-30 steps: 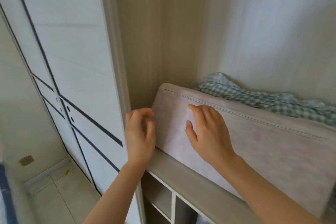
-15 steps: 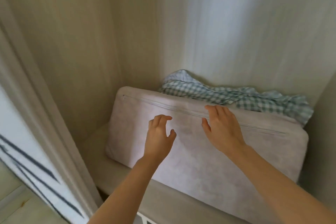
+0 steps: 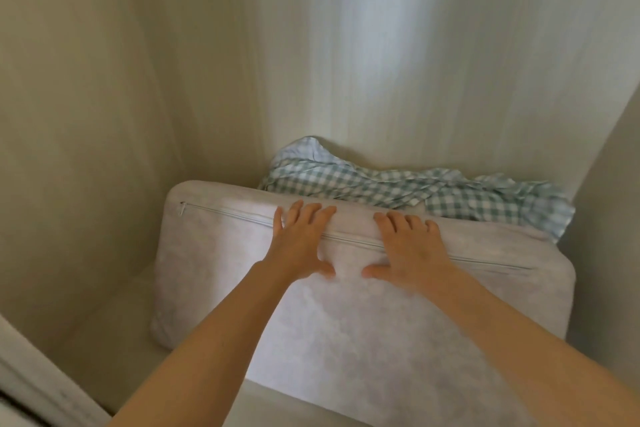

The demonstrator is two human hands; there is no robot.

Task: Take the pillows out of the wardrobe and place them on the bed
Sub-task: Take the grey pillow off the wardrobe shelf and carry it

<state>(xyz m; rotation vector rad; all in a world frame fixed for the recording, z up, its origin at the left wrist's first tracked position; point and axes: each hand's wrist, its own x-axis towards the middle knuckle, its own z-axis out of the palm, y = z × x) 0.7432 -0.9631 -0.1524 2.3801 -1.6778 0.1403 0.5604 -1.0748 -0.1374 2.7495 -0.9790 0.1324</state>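
A pale grey pillow (image 3: 214, 274) with a zip along its top stands on edge on the wardrobe shelf (image 3: 114, 333), leaning back. Behind it a green-and-white checked pillow (image 3: 398, 187) is wedged against the rear panel, mostly hidden. My left hand (image 3: 299, 243) and my right hand (image 3: 410, 250) lie side by side on the grey pillow's upper edge. Fingers curl over the top and thumbs press the front face across the zip.
The wardrobe's beige side wall (image 3: 69, 132) closes in on the left and another panel (image 3: 613, 218) on the right. The white door frame (image 3: 38, 388) cuts across the lower left corner. A strip of bare shelf lies left of the pillow.
The view has swung right, away from the wardrobe door and into the compartment. Both hands have risen from the pillow's front face to its top edge and taken hold there.
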